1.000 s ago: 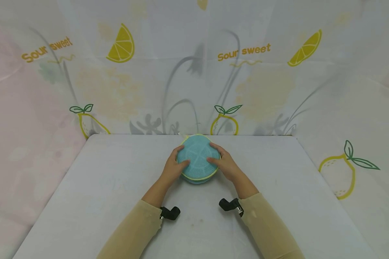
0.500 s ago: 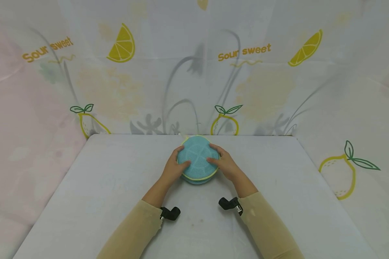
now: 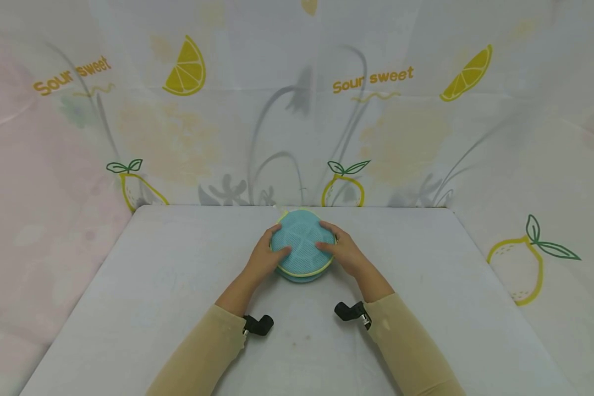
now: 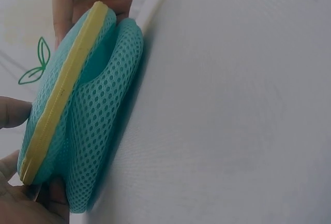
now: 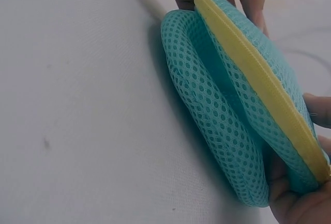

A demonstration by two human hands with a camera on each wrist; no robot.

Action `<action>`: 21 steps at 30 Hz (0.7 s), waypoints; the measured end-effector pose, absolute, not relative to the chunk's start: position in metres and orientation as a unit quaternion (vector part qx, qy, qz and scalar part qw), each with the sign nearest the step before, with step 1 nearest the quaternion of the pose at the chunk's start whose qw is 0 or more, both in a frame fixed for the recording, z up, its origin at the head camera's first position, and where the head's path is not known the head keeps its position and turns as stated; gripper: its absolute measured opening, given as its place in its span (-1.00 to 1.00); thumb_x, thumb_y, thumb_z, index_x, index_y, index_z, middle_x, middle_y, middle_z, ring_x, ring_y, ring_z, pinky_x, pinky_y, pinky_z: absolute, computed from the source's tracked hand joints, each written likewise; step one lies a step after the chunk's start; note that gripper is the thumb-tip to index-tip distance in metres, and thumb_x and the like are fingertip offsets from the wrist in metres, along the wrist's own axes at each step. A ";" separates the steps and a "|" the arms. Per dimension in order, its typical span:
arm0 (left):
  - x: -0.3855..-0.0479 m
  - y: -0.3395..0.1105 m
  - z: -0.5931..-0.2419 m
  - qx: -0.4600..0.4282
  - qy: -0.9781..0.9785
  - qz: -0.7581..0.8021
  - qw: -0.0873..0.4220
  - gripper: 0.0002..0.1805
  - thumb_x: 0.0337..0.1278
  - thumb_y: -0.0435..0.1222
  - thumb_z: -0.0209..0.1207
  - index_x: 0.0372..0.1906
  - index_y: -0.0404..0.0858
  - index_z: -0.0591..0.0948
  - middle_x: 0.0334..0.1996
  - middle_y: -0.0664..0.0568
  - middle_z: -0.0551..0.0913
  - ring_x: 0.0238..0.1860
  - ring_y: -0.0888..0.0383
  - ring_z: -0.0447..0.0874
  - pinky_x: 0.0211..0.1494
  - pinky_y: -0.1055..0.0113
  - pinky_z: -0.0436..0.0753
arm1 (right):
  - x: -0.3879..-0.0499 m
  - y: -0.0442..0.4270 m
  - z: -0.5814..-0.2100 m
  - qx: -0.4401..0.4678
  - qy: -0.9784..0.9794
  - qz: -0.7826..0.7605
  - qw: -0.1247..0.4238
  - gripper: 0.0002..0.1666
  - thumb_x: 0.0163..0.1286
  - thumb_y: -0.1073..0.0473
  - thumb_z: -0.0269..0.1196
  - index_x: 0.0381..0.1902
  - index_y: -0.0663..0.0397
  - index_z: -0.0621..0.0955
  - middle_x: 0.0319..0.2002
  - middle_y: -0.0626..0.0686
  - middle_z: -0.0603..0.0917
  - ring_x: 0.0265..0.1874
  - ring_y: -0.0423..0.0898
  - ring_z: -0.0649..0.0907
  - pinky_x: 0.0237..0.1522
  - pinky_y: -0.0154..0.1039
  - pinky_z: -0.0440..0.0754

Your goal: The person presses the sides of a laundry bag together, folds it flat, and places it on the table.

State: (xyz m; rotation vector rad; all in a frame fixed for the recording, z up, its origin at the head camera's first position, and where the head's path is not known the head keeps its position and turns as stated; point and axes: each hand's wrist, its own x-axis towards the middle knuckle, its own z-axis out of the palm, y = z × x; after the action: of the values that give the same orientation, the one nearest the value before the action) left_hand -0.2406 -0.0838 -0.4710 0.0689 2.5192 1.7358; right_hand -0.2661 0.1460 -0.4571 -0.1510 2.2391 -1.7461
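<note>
A round turquoise mesh laundry bag (image 3: 302,234) with a yellow zipper edge is held between both hands near the far side of the white table. My left hand (image 3: 266,257) grips its left side, thumb on top and fingers at the rim. On the opposite side my right hand (image 3: 348,254) holds it the same way. In the left wrist view, the yellow zipper (image 4: 59,94) runs round the upper part, and a soft mesh lower part (image 4: 103,110) sags beneath it toward the table. Fingertips of both hands are partly hidden under the bag.
The white table (image 3: 178,308) extends to either side and toward me. A lemon-print curtain (image 3: 277,110) hangs right behind its far edge. Black wrist cameras (image 3: 259,325) sit on both sleeves.
The bag's far edge has sunk very slightly toward me. Both hands keep the same grip and hardly move.
</note>
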 end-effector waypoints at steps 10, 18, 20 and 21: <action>-0.242 -0.086 -0.472 0.056 0.840 0.538 0.035 -0.15 0.26 -0.22 0.27 0.56 -0.26 0.14 0.56 -0.25 0.02 0.56 -0.20 -0.05 0.54 -0.10 0.02 | -0.262 0.145 -0.455 -0.060 0.838 -0.531 0.106 -0.20 0.41 0.11 0.32 0.52 0.03 0.29 0.54 0.18 0.18 0.54 0.14 0.09 0.50 0.10 0.06; -0.243 -0.085 -0.469 0.081 0.877 0.474 0.020 -0.11 0.25 -0.14 0.29 0.55 -0.34 0.15 0.57 -0.26 -0.02 0.54 -0.27 -0.06 0.50 -0.19 0.10 | -0.259 0.145 -0.454 -0.076 0.882 -0.460 0.070 -0.22 0.43 0.03 0.30 0.50 0.10 0.31 0.50 0.23 0.24 0.51 0.20 0.17 0.48 0.14 0.11; -0.243 -0.085 -0.468 0.083 0.881 0.466 0.016 -0.11 0.24 -0.14 0.30 0.55 -0.35 0.15 0.57 -0.25 -0.02 0.54 -0.29 -0.06 0.48 -0.22 0.13 | -0.259 0.145 -0.454 -0.082 0.897 -0.432 0.054 -0.23 0.43 0.00 0.30 0.49 0.11 0.33 0.48 0.23 0.26 0.48 0.23 0.20 0.46 0.16 0.15; -0.243 -0.085 -0.468 0.084 0.883 0.461 0.014 -0.11 0.24 -0.13 0.30 0.55 -0.34 0.16 0.57 -0.24 -0.02 0.53 -0.31 -0.05 0.46 -0.23 0.15 | -0.260 0.145 -0.454 -0.084 0.904 -0.418 0.046 -0.23 0.42 -0.02 0.30 0.48 0.11 0.35 0.47 0.23 0.27 0.46 0.24 0.23 0.44 0.17 0.18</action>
State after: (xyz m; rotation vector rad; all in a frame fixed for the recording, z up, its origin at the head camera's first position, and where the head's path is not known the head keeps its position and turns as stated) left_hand -0.2425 -0.0852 -0.4677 0.2616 2.7504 1.4368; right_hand -0.2595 0.1450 -0.4544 -0.2551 2.7587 -1.2746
